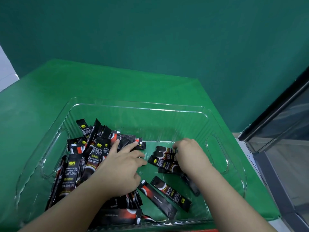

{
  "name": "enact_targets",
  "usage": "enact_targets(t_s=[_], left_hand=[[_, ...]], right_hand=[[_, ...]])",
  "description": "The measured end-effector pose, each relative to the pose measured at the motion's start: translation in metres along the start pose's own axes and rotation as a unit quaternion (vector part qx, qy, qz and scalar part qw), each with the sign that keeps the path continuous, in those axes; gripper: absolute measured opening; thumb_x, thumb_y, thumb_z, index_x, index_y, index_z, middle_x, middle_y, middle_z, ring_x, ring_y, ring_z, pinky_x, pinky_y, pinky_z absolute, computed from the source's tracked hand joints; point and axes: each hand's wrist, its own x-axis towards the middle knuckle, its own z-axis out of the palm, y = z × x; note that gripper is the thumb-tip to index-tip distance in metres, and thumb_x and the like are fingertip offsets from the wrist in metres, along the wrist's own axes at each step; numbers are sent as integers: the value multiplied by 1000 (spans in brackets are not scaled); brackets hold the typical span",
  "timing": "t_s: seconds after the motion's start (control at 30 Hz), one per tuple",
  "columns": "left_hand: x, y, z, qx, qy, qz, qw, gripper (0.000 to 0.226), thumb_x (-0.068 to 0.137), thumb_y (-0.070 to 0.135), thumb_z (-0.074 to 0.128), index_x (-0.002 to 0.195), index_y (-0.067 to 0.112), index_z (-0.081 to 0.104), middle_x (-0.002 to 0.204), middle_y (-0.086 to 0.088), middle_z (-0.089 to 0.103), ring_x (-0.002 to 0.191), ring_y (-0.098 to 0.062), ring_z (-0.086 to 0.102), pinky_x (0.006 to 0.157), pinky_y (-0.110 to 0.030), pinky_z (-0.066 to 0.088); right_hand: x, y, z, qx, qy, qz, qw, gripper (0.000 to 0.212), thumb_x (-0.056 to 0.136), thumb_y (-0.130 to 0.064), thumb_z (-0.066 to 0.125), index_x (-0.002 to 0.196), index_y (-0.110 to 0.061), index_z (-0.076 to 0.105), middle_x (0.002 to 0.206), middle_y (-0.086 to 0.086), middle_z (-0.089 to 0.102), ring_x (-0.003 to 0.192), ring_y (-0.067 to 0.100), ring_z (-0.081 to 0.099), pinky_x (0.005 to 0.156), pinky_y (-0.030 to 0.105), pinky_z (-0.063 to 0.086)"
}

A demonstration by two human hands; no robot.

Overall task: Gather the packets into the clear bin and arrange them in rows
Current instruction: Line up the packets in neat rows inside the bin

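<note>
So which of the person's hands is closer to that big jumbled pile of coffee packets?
Left. The left hand lies right on the jumbled pile, fingers touching packets. The right hand is across the clear bin, on a small stack of packets.

One head-worn camera looks forward and steeply down from close above both hands. The left hand point(120, 166) and right hand point(189, 154) sit low in the middle of the view, inside a clear bin point(138, 104). Past the hands rises a green wall point(150, 34); the wide lens bends the edges.
</note>
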Motion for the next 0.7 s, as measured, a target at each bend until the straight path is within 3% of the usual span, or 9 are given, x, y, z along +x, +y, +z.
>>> enact_targets(t_s=[0.1, 0.17, 0.27, 0.33, 0.43, 0.5, 0.7], left_hand=[[-1, 0, 1, -5, 1, 0, 1000, 52, 91, 28, 39, 142, 37, 37, 151, 18, 27, 145, -8, -8, 113, -54, -18], [-1, 0, 1, -7, 4, 1, 1000, 51, 91, 29, 39, 141, 38, 38, 150, 18, 28, 145, -7, -8, 113, -54, -18], [-1, 0, 2, -7, 8, 4, 1000, 51, 91, 29, 38, 141, 39, 38, 150, 19, 28, 145, -7, -8, 113, -55, -18], [-1, -1, 2, -9, 9, 5, 1000, 50, 91, 29, 38, 140, 40, 38, 150, 20, 28, 145, -6, -8, 113, -55, -17], [-1, -1, 2, -11, 11, 5, 1000, 50, 92, 29, 38, 140, 40, 38, 149, 20, 28, 145, -6, -8, 113, -55, -16], [-1, -1, 2, -13, 13, 5, 1000, 48, 92, 29, 38, 139, 40, 40, 148, 21, 29, 145, -6, -8, 113, -54, -16], [-2, -1, 4, -18, 23, 4, 1000, 46, 91, 29, 38, 135, 41, 44, 145, 22, 33, 145, -6, -6, 114, -53, -17]], right_hand=[[0, -6, 0, 11, 6, 34, 999, 29, 82, -4, 66, 111, -7, 61, 110, 10, 56, 86, 26, 50, 70, 30, 43], [0, -8, 1, 14, 23, 52, 998, 26, 82, 2, 63, 107, -6, 60, 105, 10, 55, 78, 24, 46, 65, 29, 39], [2, -8, 3, 32, 71, 59, 995, 29, 82, 12, 53, 104, -7, 58, 99, 6, 50, 76, 22, 46, 64, 29, 39], [2, -8, 4, 56, 76, 22, 995, 25, 84, 5, 58, 104, -11, 61, 104, 6, 57, 80, 22, 53, 68, 31, 46], [0, -4, 5, 74, 18, -27, 997, 21, 89, -17, 63, 110, -15, 65, 108, 4, 64, 96, 22, 61, 80, 30, 49], [-3, -1, 9, 56, -10, -29, 998, 25, 90, -20, 62, 115, -17, 64, 111, 5, 64, 99, 22, 60, 81, 30, 49], [-6, -1, 11, 37, 82, 29, 996, 33, 83, 10, 51, 102, -14, 63, 101, 3, 53, 77, 19, 45, 66, 26, 37]])
